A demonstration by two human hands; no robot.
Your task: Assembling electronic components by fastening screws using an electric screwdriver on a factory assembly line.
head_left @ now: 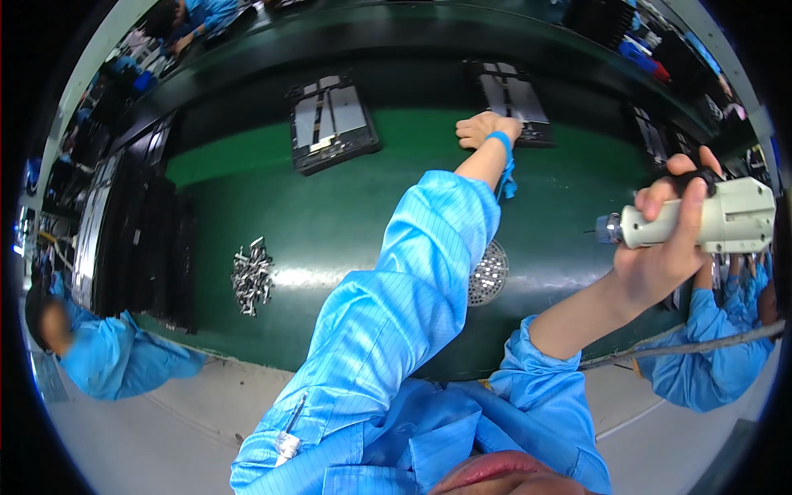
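Observation:
My left hand [490, 129], a blue strap at its wrist, reaches far forward with curled fingers at the left edge of an opened flat device [518, 95] with silver panels and a black frame. What those fingers hold, if anything, is hidden. At the right, my right hand [672, 216] is wrapped round a cream-coloured electric screwdriver [742, 216], its thin bit pointing left above the bench. A second opened device [337, 122] lies further left, apart from both hands. Partly behind my left sleeve sits a round dish [490, 276] of tiny shiny parts.
The green bench top [330, 214] carries a heap of small metallic pieces [252, 276] at the left. A tall stack of black trays [136, 247] stands beyond it. Co-workers in blue sit at the left [124, 355] and right [709, 355]. A grey cable [693, 344] runs at the lower right.

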